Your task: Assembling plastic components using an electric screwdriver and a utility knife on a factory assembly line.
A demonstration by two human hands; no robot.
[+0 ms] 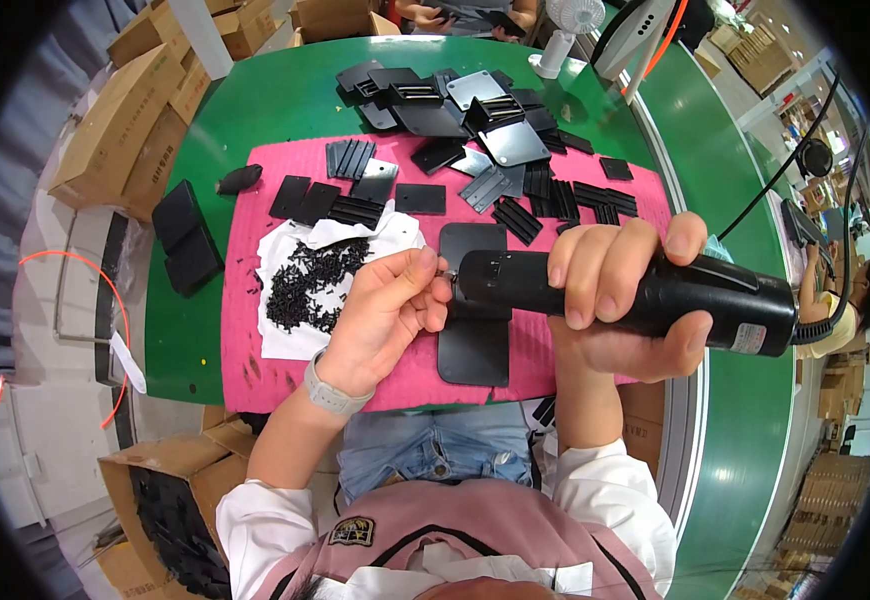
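The right hand [623,285] is wrapping firmly round the driver [527,282], its fingers closing over the barrel. The left hand [387,300] is pinching thumb to forefinger right at the driver's tip; whether it is gripping a screw there is too small to tell. Below the tip, a black plate [473,352] is lying flat on the pink mat [405,388], the driver partly covering it.

The step in hand appears to be loading a screw onto the bit; the next move would call for tilting the driver upright over a hole in the plate and keeping the screw straight.

Just left of the pinch, loose screws [317,280] are lying on a white cloth [290,342]. Beyond both hands, ribbed parts [555,197] and piled plates [435,118] are crowding the far side. Right of the grip, the cable [823,328] is trailing off, possibly dragging during a turn. The driver's own body is blocking much of the view.
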